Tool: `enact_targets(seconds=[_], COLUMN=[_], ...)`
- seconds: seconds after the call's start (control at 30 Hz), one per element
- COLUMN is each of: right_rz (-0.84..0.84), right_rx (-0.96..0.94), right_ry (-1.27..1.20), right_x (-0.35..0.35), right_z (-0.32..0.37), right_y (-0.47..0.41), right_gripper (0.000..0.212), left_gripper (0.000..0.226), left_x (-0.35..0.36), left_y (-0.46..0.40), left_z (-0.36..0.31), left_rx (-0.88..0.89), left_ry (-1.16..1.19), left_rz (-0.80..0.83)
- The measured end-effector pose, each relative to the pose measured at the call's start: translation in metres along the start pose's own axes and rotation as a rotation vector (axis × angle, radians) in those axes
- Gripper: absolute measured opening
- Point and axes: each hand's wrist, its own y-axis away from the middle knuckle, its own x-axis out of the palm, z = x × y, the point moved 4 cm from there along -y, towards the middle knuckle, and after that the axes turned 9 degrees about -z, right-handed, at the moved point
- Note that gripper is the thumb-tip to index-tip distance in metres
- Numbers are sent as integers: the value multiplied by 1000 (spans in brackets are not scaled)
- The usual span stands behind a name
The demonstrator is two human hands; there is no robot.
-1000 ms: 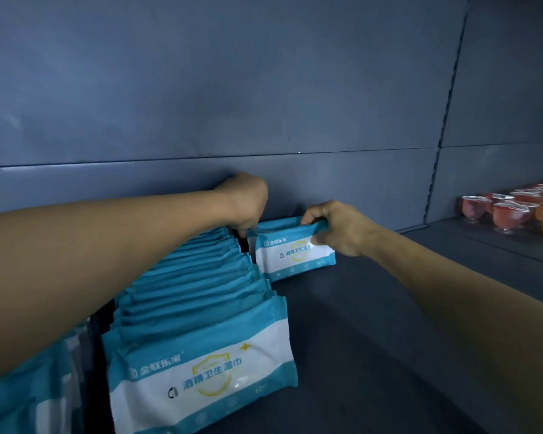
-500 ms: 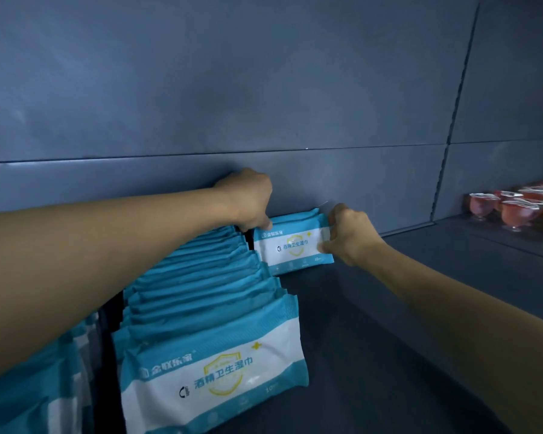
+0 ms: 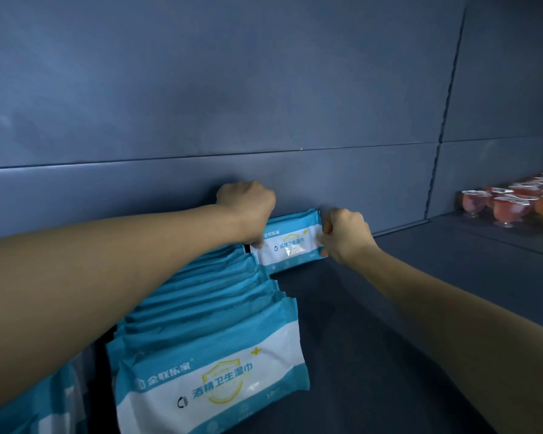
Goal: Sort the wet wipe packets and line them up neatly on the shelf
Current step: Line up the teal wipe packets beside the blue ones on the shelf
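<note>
Both hands pinching the wet wipe packet (image 3: 290,242) at its side edges, left hand (image 3: 248,211) at 9 o'clock, right hand (image 3: 345,234) at 3 o'clock. Soft, light, probably slippery film; best gripped by crimped seams.

Back wall: I see dull blue-grey panels (image 3: 201,89) filling the upper half of the frame, with a thin horizontal seam running across at mid-height.
Vertical joint: a dark line (image 3: 445,114) drops through the upper right, splitting the back wall into two sections.
Shelf: its surface (image 3: 405,308) is dark grey, flat and matte, spreading from the centre to the lower right.
Neighbouring section: at the right edge I make out a row of small clear jelly cups (image 3: 511,208), red, orange and one yellow-green, standing close together.
Light: dim and cool from where I watch, with a soft sheen on the wall panels.
</note>
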Motion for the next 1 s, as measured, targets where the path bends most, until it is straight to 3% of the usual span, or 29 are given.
enact_targets(seconds=[0.17, 0.33, 0.43, 0.57, 0.83, 1.0], right_rz=[67, 104, 104, 82, 106, 80], right_rx=[19, -6, -46, -133, -277, -333], right_ry=[-15, 34, 98, 159, 129, 57], right_x=[3, 1, -8, -37, -113, -159], right_z=[-4, -2, -3, 0, 8, 9], right_y=[1, 8, 15, 32, 95, 154], right_gripper=[36, 16, 36, 44, 47, 45], left_gripper=[36, 34, 29, 24, 23, 20], left_x=[0, -1, -5, -24, -85, -125], left_y=[-1, 3, 7, 17, 81, 153], left_z=[-1, -1, -1, -3, -30, -61], left_rx=[-2, -17, -15, -29, -71, -97], left_ry=[-34, -80, -93, -75, 58, 307], left_rz=[-23, -42, -68, -120, -203, -176])
